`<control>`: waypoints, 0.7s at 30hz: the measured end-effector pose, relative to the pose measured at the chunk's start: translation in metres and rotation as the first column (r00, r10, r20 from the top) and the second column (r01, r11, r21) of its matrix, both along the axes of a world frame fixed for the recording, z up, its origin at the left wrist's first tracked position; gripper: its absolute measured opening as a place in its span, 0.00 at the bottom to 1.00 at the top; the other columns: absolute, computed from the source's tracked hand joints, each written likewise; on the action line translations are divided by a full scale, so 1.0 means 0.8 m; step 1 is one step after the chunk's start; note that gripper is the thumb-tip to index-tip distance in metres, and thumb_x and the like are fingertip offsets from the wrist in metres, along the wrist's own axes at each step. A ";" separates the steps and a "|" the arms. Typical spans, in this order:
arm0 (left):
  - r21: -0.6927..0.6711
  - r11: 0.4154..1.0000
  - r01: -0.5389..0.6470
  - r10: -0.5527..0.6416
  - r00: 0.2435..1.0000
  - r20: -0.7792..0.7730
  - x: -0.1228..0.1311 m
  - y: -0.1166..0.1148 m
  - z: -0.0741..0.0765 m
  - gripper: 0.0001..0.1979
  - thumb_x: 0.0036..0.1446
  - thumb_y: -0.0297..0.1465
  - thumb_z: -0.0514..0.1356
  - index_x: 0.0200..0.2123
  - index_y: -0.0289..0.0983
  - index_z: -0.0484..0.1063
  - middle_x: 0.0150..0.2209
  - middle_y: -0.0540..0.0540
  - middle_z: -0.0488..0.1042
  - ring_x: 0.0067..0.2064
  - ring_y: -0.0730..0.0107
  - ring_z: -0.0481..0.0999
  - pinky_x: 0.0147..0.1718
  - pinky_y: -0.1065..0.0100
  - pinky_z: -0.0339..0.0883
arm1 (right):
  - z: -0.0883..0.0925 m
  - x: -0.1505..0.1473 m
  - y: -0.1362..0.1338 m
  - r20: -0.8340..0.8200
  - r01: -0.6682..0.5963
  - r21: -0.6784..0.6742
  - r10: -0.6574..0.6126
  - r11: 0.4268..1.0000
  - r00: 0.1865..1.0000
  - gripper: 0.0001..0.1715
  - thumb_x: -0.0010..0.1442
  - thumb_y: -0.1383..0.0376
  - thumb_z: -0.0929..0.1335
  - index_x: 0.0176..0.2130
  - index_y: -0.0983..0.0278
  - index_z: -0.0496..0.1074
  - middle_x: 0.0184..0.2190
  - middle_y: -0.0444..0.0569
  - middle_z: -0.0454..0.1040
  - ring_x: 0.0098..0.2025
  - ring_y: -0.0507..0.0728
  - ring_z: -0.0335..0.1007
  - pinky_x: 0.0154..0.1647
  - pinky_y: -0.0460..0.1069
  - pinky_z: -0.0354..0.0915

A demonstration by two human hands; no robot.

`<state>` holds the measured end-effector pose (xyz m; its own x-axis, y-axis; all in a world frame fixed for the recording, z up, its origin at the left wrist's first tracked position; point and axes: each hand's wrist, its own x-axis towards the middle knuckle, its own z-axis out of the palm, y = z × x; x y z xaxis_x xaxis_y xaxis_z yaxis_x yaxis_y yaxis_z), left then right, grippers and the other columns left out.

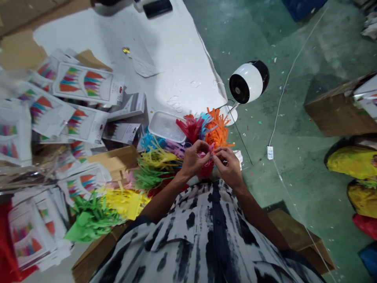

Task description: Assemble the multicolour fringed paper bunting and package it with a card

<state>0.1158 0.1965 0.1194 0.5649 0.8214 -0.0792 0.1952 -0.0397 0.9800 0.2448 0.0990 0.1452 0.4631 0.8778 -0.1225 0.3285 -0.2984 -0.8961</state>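
Note:
My left hand (194,159) and my right hand (228,164) meet close in front of my body, fingertips pinched. Between them is a pink paper tassel (211,148), its upper part held by both hands; fingers hide much of it. Just beyond them lie fringed paper tassels: red (191,127), light blue (205,120) and orange (218,127). Left of my left hand spread purple (175,148), yellow (159,158) and green (150,176) tassels. Behind these sits a white plastic tray (153,127).
Packaged tassel sets (85,84) are heaped on the left. More green (91,216) and yellow (125,202) fringe lies near my left arm. A white-and-black fan (249,81) stands beyond the table's corner. A cable with a power strip (269,152) crosses the floor; cardboard boxes (335,114) stand right.

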 end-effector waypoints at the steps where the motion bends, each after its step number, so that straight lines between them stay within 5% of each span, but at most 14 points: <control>1: 0.002 1.000 0.001 -0.001 1.000 0.000 0.000 -0.001 0.000 0.06 0.58 0.29 0.66 0.38 0.38 0.72 0.35 0.51 0.78 0.35 0.73 0.78 0.38 0.71 0.73 | -0.001 0.000 0.000 0.001 0.007 -0.008 -0.007 1.000 1.000 0.12 0.66 0.62 0.70 0.29 0.60 0.73 0.42 0.49 0.75 0.39 0.55 0.72 0.41 0.51 0.68; 12: 0.182 0.978 0.103 -0.090 0.993 -0.082 -0.007 -0.005 0.000 0.08 0.60 0.26 0.64 0.43 0.40 0.71 0.37 0.50 0.79 0.38 0.71 0.81 0.41 0.69 0.73 | -0.010 0.003 0.000 -0.002 0.003 -0.034 -0.003 0.999 1.000 0.10 0.64 0.61 0.70 0.31 0.60 0.74 0.41 0.50 0.75 0.42 0.57 0.72 0.42 0.52 0.68; 21: 0.013 0.978 0.206 -0.206 0.976 0.072 -0.022 -0.002 0.008 0.19 0.65 0.33 0.66 0.57 0.39 0.73 0.48 0.42 0.83 0.48 0.62 0.84 0.49 0.63 0.75 | -0.009 0.009 -0.009 -0.073 -0.053 0.011 0.054 0.999 0.996 0.11 0.69 0.59 0.69 0.34 0.59 0.75 0.42 0.49 0.77 0.43 0.57 0.73 0.43 0.51 0.67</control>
<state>0.0982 0.1950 0.1256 0.7262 0.6869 -0.0271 0.1102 -0.0774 0.9909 0.2517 0.0918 0.1380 0.4055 0.9023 -0.1466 0.2769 -0.2741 -0.9210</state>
